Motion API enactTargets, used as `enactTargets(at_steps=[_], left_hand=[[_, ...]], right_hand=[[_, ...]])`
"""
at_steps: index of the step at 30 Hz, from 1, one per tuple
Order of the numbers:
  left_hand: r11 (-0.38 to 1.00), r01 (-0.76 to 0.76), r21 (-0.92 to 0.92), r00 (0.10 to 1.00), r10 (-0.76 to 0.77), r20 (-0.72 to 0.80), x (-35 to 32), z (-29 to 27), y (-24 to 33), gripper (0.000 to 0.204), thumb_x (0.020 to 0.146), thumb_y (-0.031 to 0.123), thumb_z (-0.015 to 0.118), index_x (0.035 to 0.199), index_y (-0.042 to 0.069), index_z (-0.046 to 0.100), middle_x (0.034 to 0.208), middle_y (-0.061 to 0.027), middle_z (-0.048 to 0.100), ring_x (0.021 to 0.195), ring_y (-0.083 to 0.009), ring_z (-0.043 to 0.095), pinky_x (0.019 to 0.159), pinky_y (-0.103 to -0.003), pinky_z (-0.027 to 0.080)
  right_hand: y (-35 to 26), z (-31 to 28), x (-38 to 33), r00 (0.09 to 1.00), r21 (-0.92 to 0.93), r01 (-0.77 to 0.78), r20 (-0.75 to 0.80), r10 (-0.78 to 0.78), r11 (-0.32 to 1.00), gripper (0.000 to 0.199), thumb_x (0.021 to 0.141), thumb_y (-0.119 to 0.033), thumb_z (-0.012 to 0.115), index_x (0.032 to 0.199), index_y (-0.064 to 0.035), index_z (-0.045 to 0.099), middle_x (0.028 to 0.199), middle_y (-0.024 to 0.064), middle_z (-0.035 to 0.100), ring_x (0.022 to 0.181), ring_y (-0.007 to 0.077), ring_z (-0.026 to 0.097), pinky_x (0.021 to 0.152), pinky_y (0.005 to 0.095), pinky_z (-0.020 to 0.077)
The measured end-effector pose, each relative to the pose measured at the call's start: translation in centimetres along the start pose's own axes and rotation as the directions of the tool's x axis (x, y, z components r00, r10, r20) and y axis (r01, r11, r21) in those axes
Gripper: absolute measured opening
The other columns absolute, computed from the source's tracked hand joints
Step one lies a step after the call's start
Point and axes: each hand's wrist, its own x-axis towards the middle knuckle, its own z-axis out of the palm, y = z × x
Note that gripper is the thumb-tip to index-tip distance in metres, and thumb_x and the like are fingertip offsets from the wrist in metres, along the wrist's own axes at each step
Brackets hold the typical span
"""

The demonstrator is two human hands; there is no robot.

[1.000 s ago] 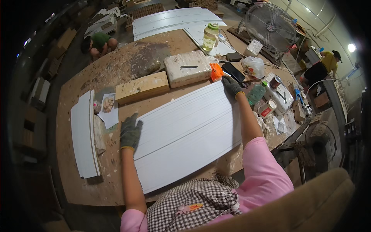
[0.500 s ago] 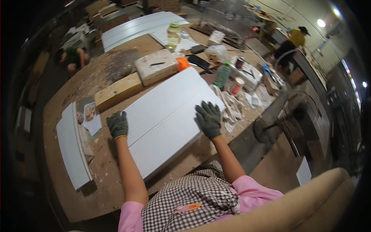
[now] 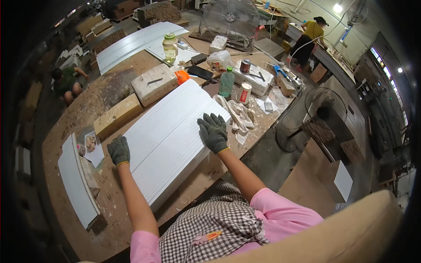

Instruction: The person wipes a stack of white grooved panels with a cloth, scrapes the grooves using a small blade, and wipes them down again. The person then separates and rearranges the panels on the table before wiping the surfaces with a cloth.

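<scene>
A thick stack of long white boards (image 3: 169, 125) lies slantwise on the worktable before me, its top faces marked by fine parallel lines. My right hand (image 3: 213, 132), in a dark grey-green knit glove, lies on the right part of the stack with fingers spread. At the stack's left edge rests my left hand (image 3: 119, 150), gloved the same way. Its fingers look foreshortened and lie against the edge, not wrapped round the stack. A wooden block (image 3: 117, 115) and a pale paint-spattered block (image 3: 153, 83) border the stack's far side.
The brown worktable (image 3: 116, 188) carries a curved white panel (image 3: 76, 182), a green bottle (image 3: 226, 82), a can (image 3: 244, 93), white cloths (image 3: 239, 116), a black phone (image 3: 200, 72) and a lidded jar (image 3: 170, 47). A standing fan (image 3: 324, 109) is to the right. Two people work farther off.
The view has shifted, so the table and stack appear farther left and a bit lower. Both hands stay at about the same places on the stack.
</scene>
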Motion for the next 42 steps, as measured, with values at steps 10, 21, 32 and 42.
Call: enactTargets(at_steps=[10,21,32,42], left_hand=[[0.969,-0.159,0.187,0.979,0.18,-0.1,-1.1,2.0,-2.9,0.027,0.096,0.023,0.041,0.112,0.011,0.059,0.105,-0.0107,0.062,0.102,-0.0276,0.057,0.096,-0.044,0.039],[0.997,0.019,0.08,0.996,-0.026,0.091,0.3,2.6,0.8,0.03,0.097,0.019,0.04,0.118,0.008,0.058,0.113,-0.0119,0.063,0.106,-0.0268,0.057,0.099,-0.04,0.037],[0.986,-0.052,0.158,0.999,0.051,0.013,-0.6,0.5,-0.3,0.027,0.096,0.021,0.042,0.114,0.009,0.059,0.111,-0.0119,0.063,0.104,-0.0275,0.058,0.096,-0.044,0.039],[0.996,-0.003,0.095,0.999,0.007,-0.039,-0.5,0.3,1.6,0.024,0.094,0.018,0.044,0.11,0.01,0.059,0.108,-0.012,0.062,0.104,-0.0279,0.056,0.099,-0.043,0.038]], right_hand=[[4.9,-3.4,2.5,0.998,0.472,-0.062,0.036,0.051,0.879,0.029,0.083,-0.022,0.065,0.109,-0.011,0.067,0.108,0.0133,0.065,0.101,0.0308,0.06,0.094,0.0408,0.0437],[40.9,-7.6,16.4,0.89,-0.323,-0.444,-0.054,0.452,0.836,0.023,0.083,-0.024,0.06,0.101,-0.0161,0.073,0.098,0.0153,0.068,0.094,0.0326,0.064,0.086,0.0408,0.0493],[42.9,-2.1,22.9,0.86,-0.704,-0.099,0.295,0.417,0.703,0.054,0.083,-0.009,0.048,0.133,-0.0302,0.051,0.115,0.0185,0.063,0.109,0.0315,0.062,0.092,0.0451,0.0489],[48.5,-6.5,22.6,0.798,-0.35,-0.603,-0.273,0.538,0.717,0.03,0.087,-0.031,0.057,0.099,-0.0071,0.071,0.099,0.0216,0.067,0.093,0.0353,0.066,0.083,0.0433,0.0498]])
